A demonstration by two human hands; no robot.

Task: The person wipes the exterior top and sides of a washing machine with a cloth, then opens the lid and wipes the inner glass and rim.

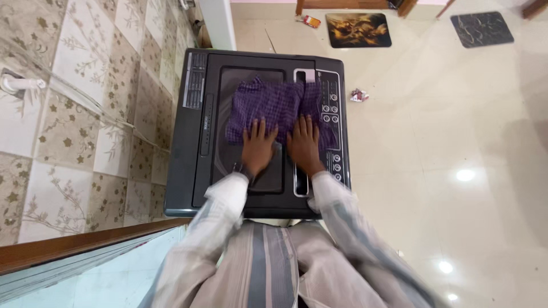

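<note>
While a purple checked cloth (274, 108) lies spread across the closed lid of a dark top-loading washing machine (194, 171), a person presses both hands flat upon its near edge. The left hand (258, 149) rests palm down with fingers spread, its fingertips on the fabric and its heel over the glossy lid window. The right hand (304, 145) lies just beside it, also palm down and fingers open, covering the cloth's near right corner close to the strip of round buttons (332, 114) along the machine's right side. Neither hand pinches or grasps the fabric; both simply lie flat against it. A dark band, possibly a watch (242, 169), shows at the left wrist, though blur makes that hard to confirm. Pale striped sleeves (342, 211) run back toward the camera. The cloth is bunched and creased, its far edge reaching toward the top of the lid. The machine stands against a wall of floral patterned tiles (85, 114) on the left, with a white pipe fitting (20, 84) fixed to it. Beyond, two dark mats (358, 29) lie on the glossy cream floor (456, 125), and a small crumpled wrapper (359, 96) sits near the machine's far right corner.
</note>
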